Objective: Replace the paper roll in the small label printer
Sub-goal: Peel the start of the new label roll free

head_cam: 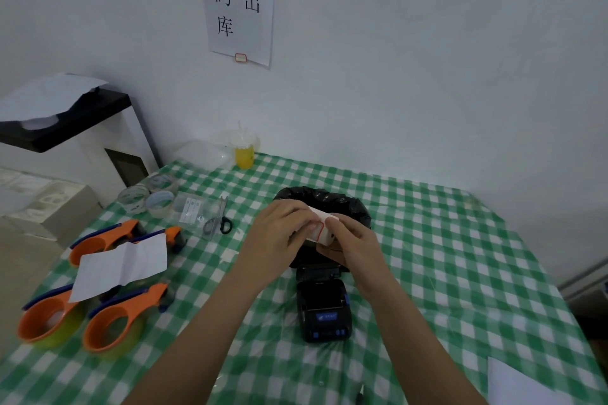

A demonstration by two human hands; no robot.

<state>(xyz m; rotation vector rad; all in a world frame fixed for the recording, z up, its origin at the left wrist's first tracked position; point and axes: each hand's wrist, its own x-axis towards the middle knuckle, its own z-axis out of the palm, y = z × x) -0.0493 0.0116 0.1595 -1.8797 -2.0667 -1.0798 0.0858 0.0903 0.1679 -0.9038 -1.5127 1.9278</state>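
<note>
A small black label printer point(324, 306) with blue buttons lies on the green checked table, its lid open toward the far side and the paper bay showing dark. Above and just beyond it I hold a white label roll point(324, 227) with red-edged labels. My left hand point(279, 237) pinches the roll's loose end from the left. My right hand point(352, 243) grips the roll's body from the right. Both hands hover over a small bin lined with a black bag point(357, 207).
Several orange tape dispensers point(108, 322) and a folded white sheet point(125, 265) lie at the left. Scissors point(222, 219), clear tape rolls point(148, 196) and a yellow drink cup point(244, 151) sit farther back. A white paper point(519, 385) lies at the near right corner.
</note>
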